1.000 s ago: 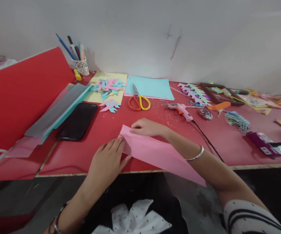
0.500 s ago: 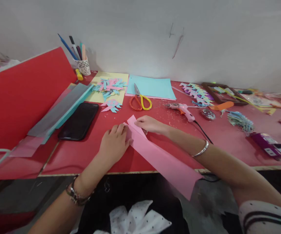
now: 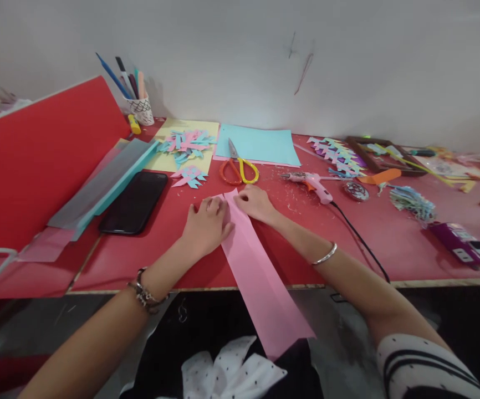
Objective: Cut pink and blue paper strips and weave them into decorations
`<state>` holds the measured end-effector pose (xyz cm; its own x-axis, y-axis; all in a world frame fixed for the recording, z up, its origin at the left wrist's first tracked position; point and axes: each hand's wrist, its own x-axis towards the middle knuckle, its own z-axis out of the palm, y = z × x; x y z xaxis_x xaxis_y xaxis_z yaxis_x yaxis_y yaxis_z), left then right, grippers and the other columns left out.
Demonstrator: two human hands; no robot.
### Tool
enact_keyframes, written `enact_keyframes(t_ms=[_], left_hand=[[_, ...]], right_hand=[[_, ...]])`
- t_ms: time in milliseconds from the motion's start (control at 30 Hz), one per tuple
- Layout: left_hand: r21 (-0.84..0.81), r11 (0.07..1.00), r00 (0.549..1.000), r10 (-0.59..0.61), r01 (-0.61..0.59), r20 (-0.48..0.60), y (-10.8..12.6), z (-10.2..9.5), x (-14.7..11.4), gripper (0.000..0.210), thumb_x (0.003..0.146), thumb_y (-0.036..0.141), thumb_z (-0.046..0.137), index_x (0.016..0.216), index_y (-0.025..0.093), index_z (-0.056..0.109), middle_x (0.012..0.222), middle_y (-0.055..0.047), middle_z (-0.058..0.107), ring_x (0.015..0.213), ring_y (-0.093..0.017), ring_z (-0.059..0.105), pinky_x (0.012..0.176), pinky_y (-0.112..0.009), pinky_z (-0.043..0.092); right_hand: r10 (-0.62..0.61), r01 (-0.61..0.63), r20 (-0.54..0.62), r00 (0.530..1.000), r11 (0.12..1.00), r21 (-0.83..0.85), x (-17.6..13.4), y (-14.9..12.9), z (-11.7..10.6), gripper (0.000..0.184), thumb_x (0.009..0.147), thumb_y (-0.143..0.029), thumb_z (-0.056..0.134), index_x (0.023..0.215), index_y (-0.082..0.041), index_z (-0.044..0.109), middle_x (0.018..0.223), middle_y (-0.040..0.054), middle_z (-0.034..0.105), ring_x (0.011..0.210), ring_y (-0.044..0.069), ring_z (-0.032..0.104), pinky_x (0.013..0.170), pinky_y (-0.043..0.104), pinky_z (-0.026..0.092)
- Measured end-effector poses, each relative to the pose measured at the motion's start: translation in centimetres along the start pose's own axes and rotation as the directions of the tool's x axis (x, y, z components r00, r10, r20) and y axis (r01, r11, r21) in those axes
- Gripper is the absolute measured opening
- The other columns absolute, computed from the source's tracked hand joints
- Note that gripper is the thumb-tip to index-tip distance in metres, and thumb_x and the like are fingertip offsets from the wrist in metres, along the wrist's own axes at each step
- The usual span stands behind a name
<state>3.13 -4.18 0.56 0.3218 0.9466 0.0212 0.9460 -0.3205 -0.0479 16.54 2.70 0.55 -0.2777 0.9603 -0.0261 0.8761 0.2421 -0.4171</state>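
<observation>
A long strip of pink paper [image 3: 260,288] runs from the red table toward my lap, its near end hanging past the table edge. At its far end, my left hand [image 3: 209,224] presses on the left side, with the fingers bent over the paper. My right hand [image 3: 255,204] pinches the right edge near the tip, thumb and fingers closed on it. A lengthwise crease shows along the strip. Just beyond the hands lie scissors [image 3: 240,170] with one red and one yellow handle. The paper under my left fingers is partly hidden.
A black phone [image 3: 134,202] and folded grey-blue paper [image 3: 102,185] lie to the left. Cut paper pieces [image 3: 187,144], blue sheets [image 3: 259,145] and a pen cup [image 3: 141,111] stand farther back. On the right are a pink glue gun [image 3: 310,183] with a cable and a purple power strip [image 3: 456,244].
The pink strip has swung left at its near end and points more directly toward me. Both hands have shifted slightly with it, still holding its far end.
</observation>
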Motion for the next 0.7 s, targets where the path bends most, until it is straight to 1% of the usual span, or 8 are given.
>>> enact_keyframes(t_ms=[67,167,400,567,633,700], left_hand=[[-0.011,1.000,1.000,-0.018,0.018,0.004,0.3,0.0,0.0,0.047,0.087,0.033,0.033,0.129,0.012,0.037,0.131,-0.016,0.043,0.120,-0.029,0.036,0.092,-0.051,0.036],[-0.020,0.999,0.999,-0.036,0.037,0.012,0.7,0.0,0.0,0.047,0.087,0.032,0.033,0.129,0.011,0.037,0.132,-0.016,0.041,0.121,-0.030,0.035,0.092,-0.053,0.036],[-0.023,0.999,0.999,-0.046,0.046,0.005,0.7,0.2,0.0,0.049,0.087,0.034,0.031,0.131,0.012,0.034,0.133,-0.016,0.040,0.122,-0.031,0.033,0.091,-0.055,0.036],[-0.005,0.999,0.997,-0.037,0.038,0.067,0.8,0.2,-0.4,0.053,0.088,0.038,0.029,0.135,0.013,0.029,0.139,-0.018,0.032,0.127,-0.035,0.025,0.093,-0.056,0.032],[0.006,0.999,0.996,-0.036,0.036,0.085,0.9,0.2,-0.4,0.054,0.088,0.040,0.029,0.136,0.016,0.027,0.141,-0.018,0.029,0.128,-0.036,0.023,0.093,-0.057,0.031],[0.010,0.999,0.995,-0.034,0.033,0.098,1.0,0.1,-0.4,0.054,0.088,0.042,0.027,0.137,0.019,0.025,0.142,-0.018,0.026,0.129,-0.037,0.022,0.093,-0.058,0.029]], right_hand=[[-0.002,0.000,-0.061,0.998,0.999,-0.033,-0.5,0.0,0.5,0.029,0.080,-0.025,0.040,0.053,-0.016,0.042,0.077,0.0034,0.050,0.082,0.017,0.046,0.063,0.027,0.025],[-0.035,0.024,-0.119,0.992,0.995,-0.095,-1.1,-0.1,0.8,0.028,0.081,-0.025,0.039,0.057,-0.016,0.047,0.080,0.0036,0.052,0.084,0.017,0.047,0.067,0.029,0.025],[-0.053,0.038,-0.102,0.993,0.989,-0.144,-1.5,-0.1,0.5,0.026,0.082,-0.023,0.039,0.061,-0.016,0.052,0.082,0.0037,0.054,0.083,0.017,0.048,0.067,0.030,0.025],[-0.038,0.021,-0.125,0.992,0.991,-0.132,-1.6,0.4,0.4,0.025,0.082,-0.021,0.039,0.061,-0.016,0.052,0.081,0.0036,0.054,0.081,0.016,0.049,0.066,0.029,0.026],[-0.022,0.009,-0.125,0.992,0.995,-0.104,-1.7,0.5,0.2,0.028,0.082,-0.026,0.040,0.058,-0.016,0.051,0.079,0.0031,0.053,0.081,0.016,0.048,0.066,0.029,0.026],[-0.002,-0.006,-0.115,0.993,0.998,-0.069,-1.9,0.4,0.0,0.032,0.082,-0.033,0.042,0.056,-0.016,0.049,0.077,0.0023,0.052,0.081,0.016,0.048,0.065,0.029,0.025]])
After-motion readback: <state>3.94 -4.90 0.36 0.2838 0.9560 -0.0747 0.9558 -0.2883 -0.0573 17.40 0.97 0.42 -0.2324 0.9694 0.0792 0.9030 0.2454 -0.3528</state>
